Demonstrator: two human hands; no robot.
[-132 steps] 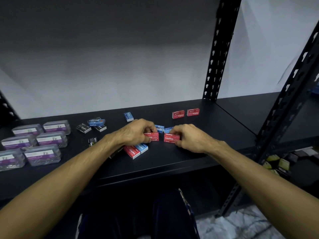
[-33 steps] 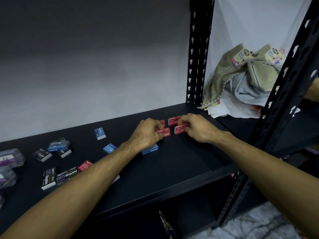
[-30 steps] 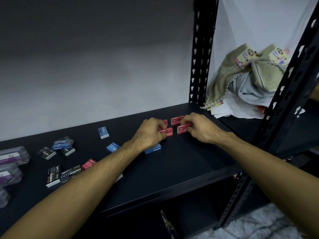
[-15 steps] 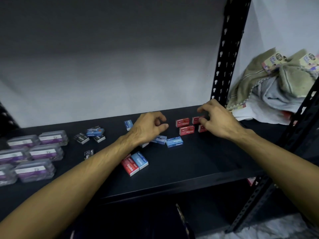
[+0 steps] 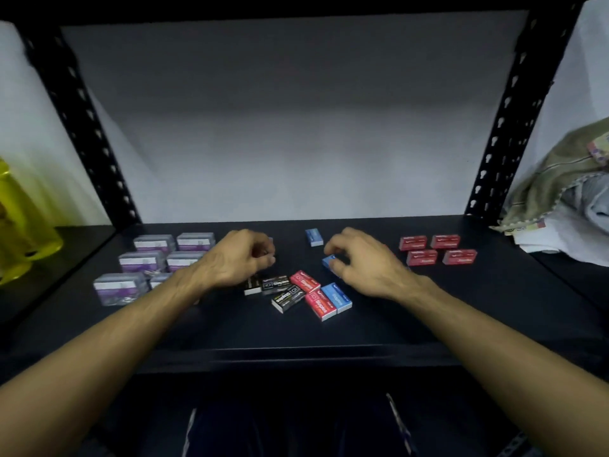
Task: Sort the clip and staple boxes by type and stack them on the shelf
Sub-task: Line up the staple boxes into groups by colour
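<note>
Bare forearms (image 5: 108,351), dark striped trousers (image 5: 296,427)

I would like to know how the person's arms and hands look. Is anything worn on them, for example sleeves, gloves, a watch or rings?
Both forearms are bare up to the frame edge, with no sleeves showing. The left hand and the right hand wear no gloves. No watch or bracelet shows at either wrist, and no ring is visible, though the fingers are partly hidden.

Four red staple boxes (image 5: 437,249) sit grouped at the shelf's (image 5: 395,328) right; clear clip boxes (image 5: 148,262) left; mixed boxes (image 5: 298,293) jumbled centre.
</note>
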